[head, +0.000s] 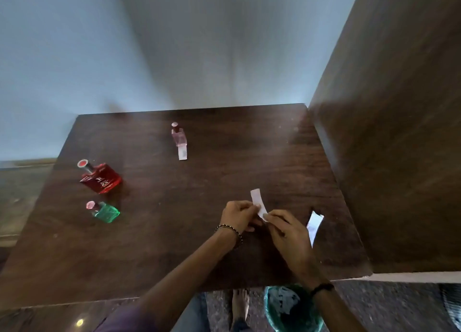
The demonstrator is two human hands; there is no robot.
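Over the right half of a dark wooden table (174,232), both my hands hold one white paper strip (258,200). My left hand (238,215) pinches its lower end from the left. My right hand (287,232) pinches the same end from the right, and the strip curves up and away from my fingers. A second white strip (313,225) lies on the table just right of my right hand. A third strip (182,153) lies in front of a small pink bottle (178,136) at the far middle.
A red square bottle (101,178) and a smaller green bottle (106,212) stand at the table's left. A tall brown wooden panel (389,157) walls the right side. Below the near edge sit a green bin (289,309) and a bare foot (239,306).
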